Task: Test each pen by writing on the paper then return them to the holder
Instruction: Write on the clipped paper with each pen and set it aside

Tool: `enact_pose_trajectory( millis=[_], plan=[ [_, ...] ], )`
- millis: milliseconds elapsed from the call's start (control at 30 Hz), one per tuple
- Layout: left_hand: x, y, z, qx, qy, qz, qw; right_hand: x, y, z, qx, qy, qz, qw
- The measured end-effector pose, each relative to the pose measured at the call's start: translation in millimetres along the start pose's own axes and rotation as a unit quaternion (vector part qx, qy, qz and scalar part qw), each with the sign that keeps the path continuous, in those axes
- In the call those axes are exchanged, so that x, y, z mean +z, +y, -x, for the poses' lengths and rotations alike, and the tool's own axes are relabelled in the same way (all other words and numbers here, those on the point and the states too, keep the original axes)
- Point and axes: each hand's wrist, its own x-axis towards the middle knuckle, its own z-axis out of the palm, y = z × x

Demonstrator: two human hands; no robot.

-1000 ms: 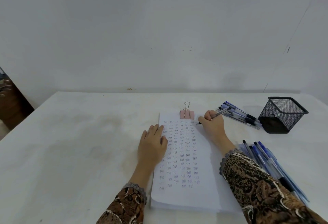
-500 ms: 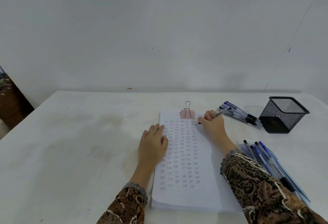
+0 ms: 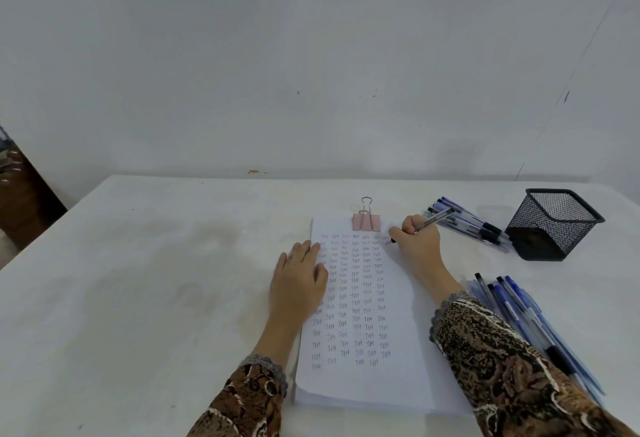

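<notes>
A stack of white paper [image 3: 398, 377] lies before me, filled with several columns of the word "Test" and clamped at the top by a pink binder clip [image 3: 366, 221]. My right hand [image 3: 417, 244] grips a pen [image 3: 434, 219] with its tip on the paper's top right corner. My left hand [image 3: 298, 284] rests flat on the sheet's left edge. An empty black mesh holder [image 3: 550, 225] stands at the far right. Several blue pens [image 3: 474, 225] lie beside the holder. Another pile of blue pens [image 3: 519, 315] lies by my right forearm.
The white table [image 3: 138, 281] runs back to a plain white wall. A dark brown piece of furniture [image 3: 20, 194] stands past the table's left corner.
My right hand has shifted slightly rightward along the top row while writing. My left hand has stayed in place on the paper.
</notes>
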Motion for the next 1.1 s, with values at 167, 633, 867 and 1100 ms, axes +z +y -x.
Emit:
enact_pose_trajectory(
  millis=[167,633,867,1100],
  plan=[
    [0.0,-0.5,0.0,-0.001,-0.003,0.002,1.000,1.2,0.5,-0.8,0.006,-0.006,-0.008,1.000],
    [-0.7,0.3,-0.1,-0.002,-0.008,0.000,1.000,-0.5,4.3,-3.1,0.011,0.020,0.000,1.000],
    [-1.1,-0.7,0.0,0.000,-0.017,0.004,1.000,0.1,2.9,-2.7,0.005,0.037,-0.007,0.999],
    [-2.0,0.1,0.1,0.003,-0.016,0.004,1.000,-1.0,9.1,-7.2,0.043,0.028,-0.091,0.995]
  ],
)
